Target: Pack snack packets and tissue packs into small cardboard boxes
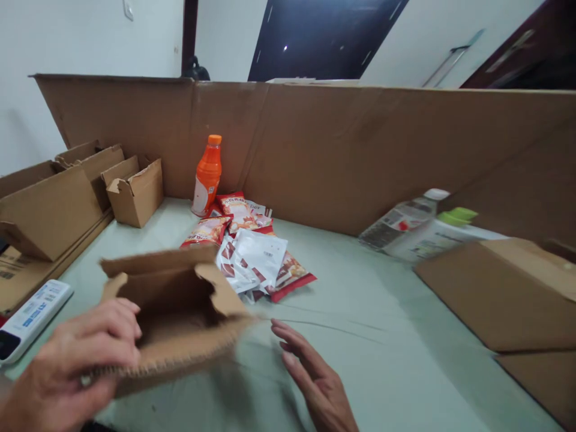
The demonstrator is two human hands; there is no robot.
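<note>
My left hand [90, 354] grips the near left edge of an open cardboard box [180, 354], fingers over its rim and thumb outside. The box is tilted, slightly blurred, and its visible inside shows only bare cardboard. Just right of the box, my right hand [312, 375] is held with fingers stretched out and nothing in it. Beyond the box lies a pile of snack packets: white sachets [261, 255] on top of red-and-cream bags [209, 228]. Behind the pile an orange bottle [208, 174] stands upright.
Several open cardboard boxes [58, 192] stand at the left, with a white device [38, 318] in front. A clear bottle [402, 219] and a green-capped container [450, 231] lean at the right, behind a cardboard box [490, 294]. A tall cardboard wall [337, 156] runs along the back.
</note>
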